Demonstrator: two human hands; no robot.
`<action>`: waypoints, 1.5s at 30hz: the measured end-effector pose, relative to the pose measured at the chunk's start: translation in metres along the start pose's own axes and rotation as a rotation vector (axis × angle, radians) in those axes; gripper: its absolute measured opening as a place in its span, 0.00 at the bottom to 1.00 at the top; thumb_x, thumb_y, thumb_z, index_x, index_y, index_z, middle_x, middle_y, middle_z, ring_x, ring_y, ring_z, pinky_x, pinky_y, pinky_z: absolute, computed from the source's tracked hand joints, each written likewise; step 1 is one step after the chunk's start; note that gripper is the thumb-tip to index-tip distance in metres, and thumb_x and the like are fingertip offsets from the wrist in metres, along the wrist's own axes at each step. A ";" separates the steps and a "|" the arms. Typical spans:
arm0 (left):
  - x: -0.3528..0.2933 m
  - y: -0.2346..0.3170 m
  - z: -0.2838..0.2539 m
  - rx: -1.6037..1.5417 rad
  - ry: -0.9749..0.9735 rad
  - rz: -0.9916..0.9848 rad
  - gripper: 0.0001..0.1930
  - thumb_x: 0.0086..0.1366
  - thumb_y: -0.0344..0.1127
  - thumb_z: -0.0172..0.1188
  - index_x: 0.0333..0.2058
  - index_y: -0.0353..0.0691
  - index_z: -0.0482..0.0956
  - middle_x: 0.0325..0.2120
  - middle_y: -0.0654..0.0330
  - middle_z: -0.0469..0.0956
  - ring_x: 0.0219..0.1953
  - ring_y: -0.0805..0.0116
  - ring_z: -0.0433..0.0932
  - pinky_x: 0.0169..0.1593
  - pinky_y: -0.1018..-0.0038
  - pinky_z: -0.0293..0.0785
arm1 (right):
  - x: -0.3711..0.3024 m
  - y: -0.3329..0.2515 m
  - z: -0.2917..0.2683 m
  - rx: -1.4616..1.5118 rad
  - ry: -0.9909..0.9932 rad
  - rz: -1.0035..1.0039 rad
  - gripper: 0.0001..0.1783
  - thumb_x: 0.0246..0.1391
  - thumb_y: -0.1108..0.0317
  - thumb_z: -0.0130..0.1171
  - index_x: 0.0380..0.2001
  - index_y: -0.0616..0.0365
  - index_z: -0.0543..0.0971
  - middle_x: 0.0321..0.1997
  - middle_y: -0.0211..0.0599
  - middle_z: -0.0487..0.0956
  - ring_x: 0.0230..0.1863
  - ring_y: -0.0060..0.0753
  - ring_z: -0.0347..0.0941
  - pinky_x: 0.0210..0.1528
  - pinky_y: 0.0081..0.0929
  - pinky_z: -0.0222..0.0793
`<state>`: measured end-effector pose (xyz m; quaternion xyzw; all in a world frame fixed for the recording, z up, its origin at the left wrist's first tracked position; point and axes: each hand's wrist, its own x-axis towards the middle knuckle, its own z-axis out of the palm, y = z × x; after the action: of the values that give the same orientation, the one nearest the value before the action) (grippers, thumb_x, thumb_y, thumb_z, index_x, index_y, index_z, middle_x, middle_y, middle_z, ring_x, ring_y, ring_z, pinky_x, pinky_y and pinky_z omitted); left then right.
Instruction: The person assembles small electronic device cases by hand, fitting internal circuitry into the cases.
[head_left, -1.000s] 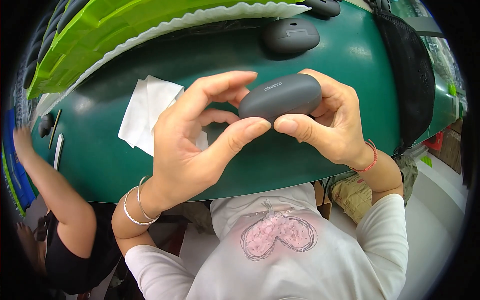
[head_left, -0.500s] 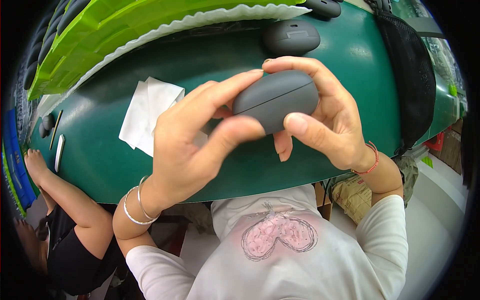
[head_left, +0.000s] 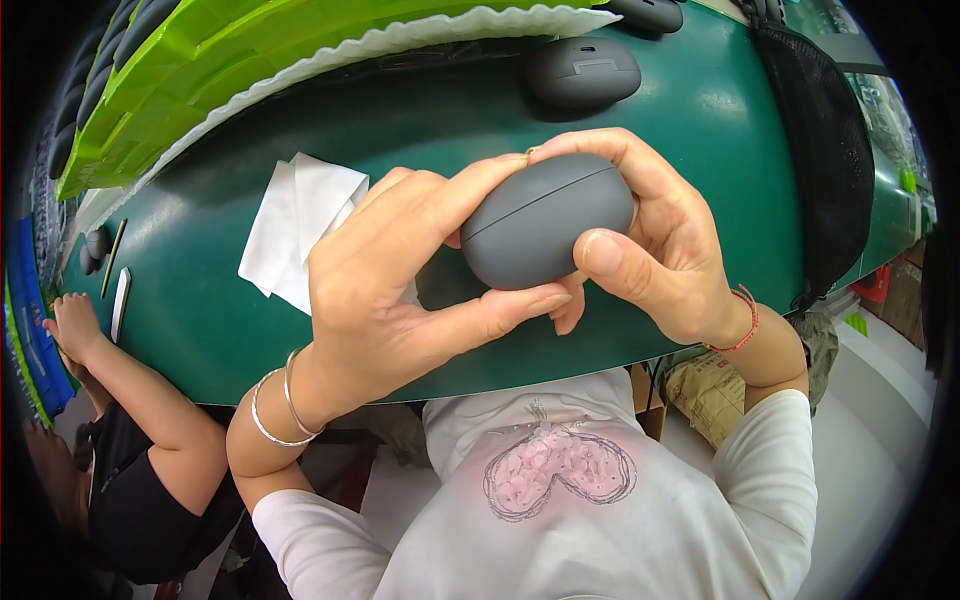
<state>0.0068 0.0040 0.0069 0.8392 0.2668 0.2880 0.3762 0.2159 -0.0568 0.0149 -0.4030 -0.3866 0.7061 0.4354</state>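
Between both hands I hold a dark grey oval earbud case [head_left: 545, 222] above the green table, its lid seam closed and running slantwise across it. My left hand [head_left: 385, 270] grips it from the left, the fingers along its far edge and the thumb beneath its near edge. From the right, my right hand [head_left: 665, 240] wraps it, thumb on the near side and fingers curled behind. Part of those right fingers is hidden by the case. A folded white cloth [head_left: 295, 225] lies on the table beside my left hand.
Another dark case [head_left: 583, 75] stands beyond my hands, with one more [head_left: 648, 14] behind it. A lime-green tray [head_left: 260, 50] fills the far left. A black mesh pouch [head_left: 815, 150] lies at right. At left, a co-worker's arm [head_left: 140, 385] rests near a white tool [head_left: 121, 305] on the table [head_left: 440, 375].
The case has tilted and come slightly nearer in my hands, showing more of its lid. My left thumb has slid down under its near edge. The co-worker's hand has shifted slightly.
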 end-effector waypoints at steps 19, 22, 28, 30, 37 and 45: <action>-0.002 -0.003 0.002 -0.004 0.094 0.088 0.32 0.46 0.26 0.73 0.52 0.29 0.74 0.39 0.53 0.79 0.40 0.68 0.78 0.38 0.78 0.75 | 0.004 0.011 0.002 -0.093 0.053 -0.164 0.19 0.60 0.65 0.59 0.49 0.65 0.70 0.42 0.40 0.77 0.37 0.24 0.76 0.38 0.22 0.76; -0.004 0.001 0.002 -0.107 0.099 -0.059 0.31 0.47 0.27 0.73 0.52 0.27 0.73 0.38 0.54 0.79 0.39 0.69 0.78 0.38 0.78 0.75 | 0.008 0.003 -0.007 0.193 -0.045 0.067 0.19 0.63 0.60 0.54 0.49 0.66 0.70 0.38 0.41 0.78 0.34 0.24 0.76 0.37 0.23 0.75; -0.003 -0.001 0.001 -0.114 0.107 -0.027 0.31 0.50 0.31 0.72 0.51 0.25 0.73 0.36 0.54 0.78 0.34 0.70 0.77 0.37 0.79 0.74 | 0.010 0.004 -0.013 0.377 -0.161 0.182 0.28 0.69 0.50 0.37 0.49 0.67 0.70 0.34 0.44 0.77 0.29 0.28 0.73 0.37 0.25 0.72; -0.002 0.000 0.001 -0.091 0.102 -0.008 0.31 0.50 0.32 0.72 0.51 0.24 0.73 0.35 0.54 0.78 0.34 0.70 0.78 0.37 0.79 0.74 | 0.011 0.004 -0.015 0.369 -0.149 0.203 0.27 0.68 0.50 0.39 0.49 0.67 0.70 0.34 0.43 0.77 0.29 0.27 0.73 0.36 0.24 0.71; -0.002 0.003 0.001 -0.004 0.166 0.089 0.30 0.46 0.35 0.74 0.49 0.28 0.76 0.28 0.56 0.78 0.25 0.69 0.72 0.31 0.77 0.70 | 0.009 0.012 -0.011 0.437 -0.184 0.239 0.26 0.67 0.51 0.44 0.56 0.64 0.65 0.44 0.41 0.75 0.32 0.26 0.71 0.39 0.23 0.68; -0.009 0.015 0.004 -0.235 0.319 -0.016 0.30 0.54 0.31 0.70 0.54 0.30 0.71 0.24 0.60 0.77 0.24 0.71 0.73 0.27 0.79 0.70 | 0.007 0.003 -0.007 0.304 -0.132 0.140 0.24 0.63 0.58 0.53 0.54 0.63 0.65 0.47 0.40 0.74 0.39 0.28 0.73 0.44 0.27 0.72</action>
<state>0.0071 -0.0125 0.0135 0.7313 0.2941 0.4436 0.4266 0.2192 -0.0501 0.0084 -0.3110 -0.2743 0.8099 0.4148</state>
